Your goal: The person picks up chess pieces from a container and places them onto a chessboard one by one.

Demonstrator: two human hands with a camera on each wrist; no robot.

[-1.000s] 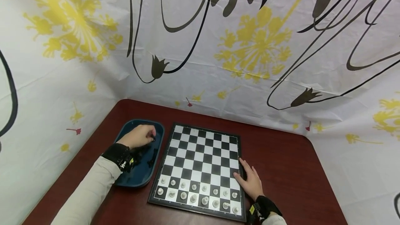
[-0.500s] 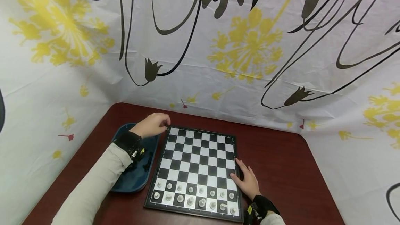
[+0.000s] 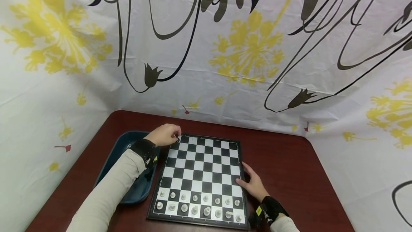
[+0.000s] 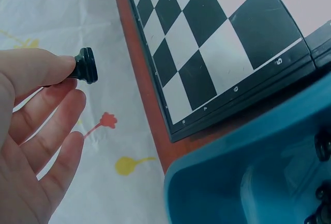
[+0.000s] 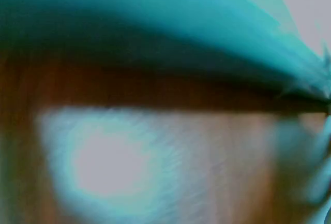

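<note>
the left hand (image 3: 165, 135) is pinching a black chess piece (image 4: 85, 66) between thumb and fingertips, holding it at the far left corner of the chessboard (image 3: 201, 174), just off the board's edge; the other fingers (image 4: 49, 115) are lying loosely curled below it. the right hand (image 3: 254, 183) is resting flat against the right edge of the board, fingers straight and slightly spread, gripping nothing. a blue tray (image 3: 128, 146) is sitting just beside the board on the left, under the left sleeve (image 3: 109, 192), with a few dark pieces (image 4: 321, 182) lying in it. white pieces (image 3: 196, 205) are standing in two rows along the near side of the board. everything is resting on a dark red table (image 3: 289, 167), with a flowered cloth (image 3: 225, 46) hanging behind. the right wrist view is blurring too much to read.
</note>
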